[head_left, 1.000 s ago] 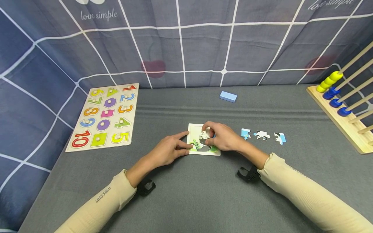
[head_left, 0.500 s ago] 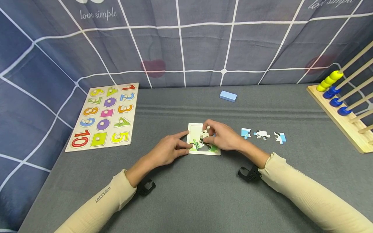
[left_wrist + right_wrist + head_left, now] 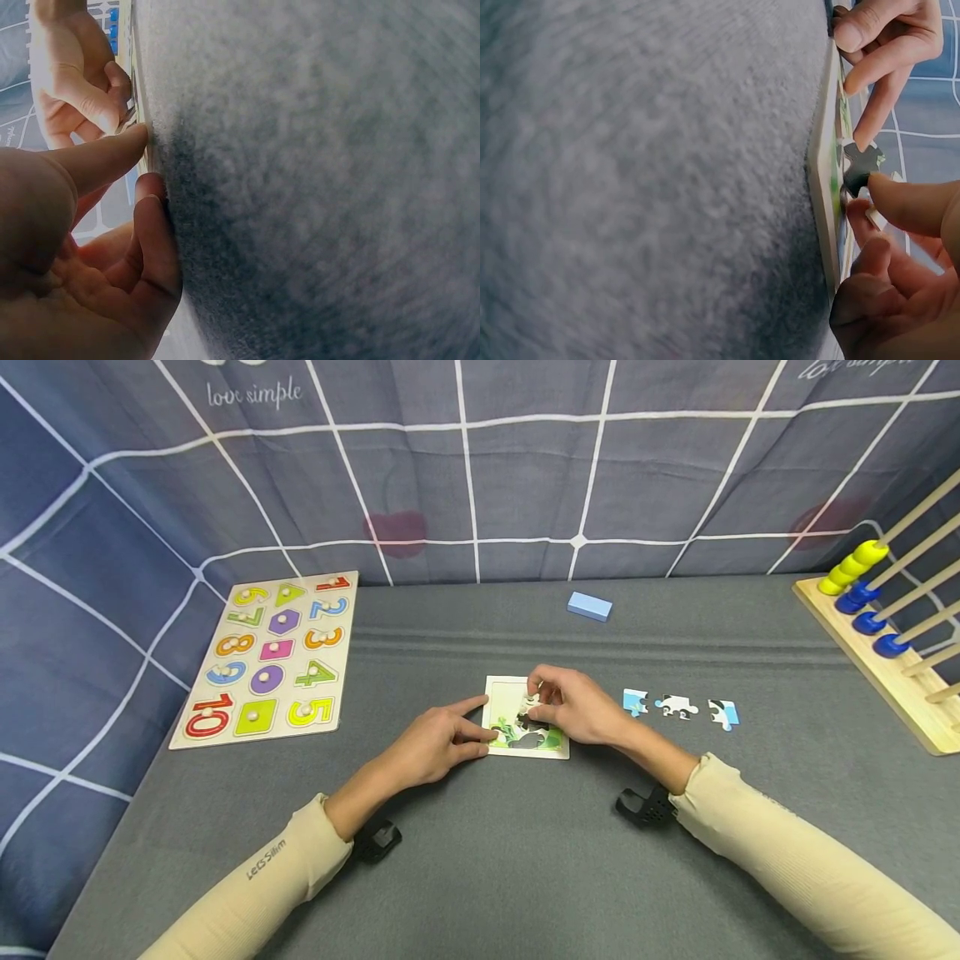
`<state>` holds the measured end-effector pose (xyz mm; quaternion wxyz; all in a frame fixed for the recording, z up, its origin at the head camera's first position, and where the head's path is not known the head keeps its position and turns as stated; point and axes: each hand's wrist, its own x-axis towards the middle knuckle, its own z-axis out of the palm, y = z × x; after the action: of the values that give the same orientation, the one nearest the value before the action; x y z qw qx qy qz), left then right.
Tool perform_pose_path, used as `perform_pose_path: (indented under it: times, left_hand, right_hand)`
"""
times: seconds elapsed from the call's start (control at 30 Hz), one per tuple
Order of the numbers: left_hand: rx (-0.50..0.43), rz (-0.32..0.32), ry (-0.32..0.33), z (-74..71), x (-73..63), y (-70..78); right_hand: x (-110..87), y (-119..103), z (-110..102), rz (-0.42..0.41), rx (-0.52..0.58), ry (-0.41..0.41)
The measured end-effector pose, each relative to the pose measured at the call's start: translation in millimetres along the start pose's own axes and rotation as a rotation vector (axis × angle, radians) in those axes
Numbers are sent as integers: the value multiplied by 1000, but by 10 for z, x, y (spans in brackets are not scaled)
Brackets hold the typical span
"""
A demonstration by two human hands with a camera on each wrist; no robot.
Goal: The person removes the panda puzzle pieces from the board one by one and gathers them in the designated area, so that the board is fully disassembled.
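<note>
A small jigsaw board [image 3: 503, 685] with a pale frame and a green picture lies flat on the grey table. Along its left edge rests my left hand [image 3: 433, 747], fingers extended, fingertips touching the frame. Above the board, my right hand [image 3: 577, 703] pinches a jigsaw piece [image 3: 862, 169] between thumb and fingers; in the right wrist view it stands tilted against the board's face. My right fingers hide part of the board in the head view. To the right lie a blue-and-white piece [image 3: 634, 702], a black-and-white piece [image 3: 677, 706] and another blue-edged piece [image 3: 724, 714].
A number and shape peg board [image 3: 273, 702] lies at the left. A light blue block [image 3: 589, 607] sits near the back, before a gridded cloth [image 3: 525, 477]. At the far right stands a wooden counting frame [image 3: 877, 668] with yellow and blue beads.
My right hand has shifted very slightly over the board, its fingers still pinching the jigsaw piece. The left hand has stayed in place.
</note>
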<state>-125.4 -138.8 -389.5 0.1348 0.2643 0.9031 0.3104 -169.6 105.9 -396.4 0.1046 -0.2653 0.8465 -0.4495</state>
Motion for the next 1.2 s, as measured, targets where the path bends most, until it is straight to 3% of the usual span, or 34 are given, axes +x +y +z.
perform_pose_path:
  times: [0.53,1.2]
  left_hand:
    - [2,9,5,0,-1,4]
    - [-4,8,8,9,-1,-4]
  right_hand:
    - [-53,33,-49,-41,55,-20]
    - [-155,41,-136,46,161,-1]
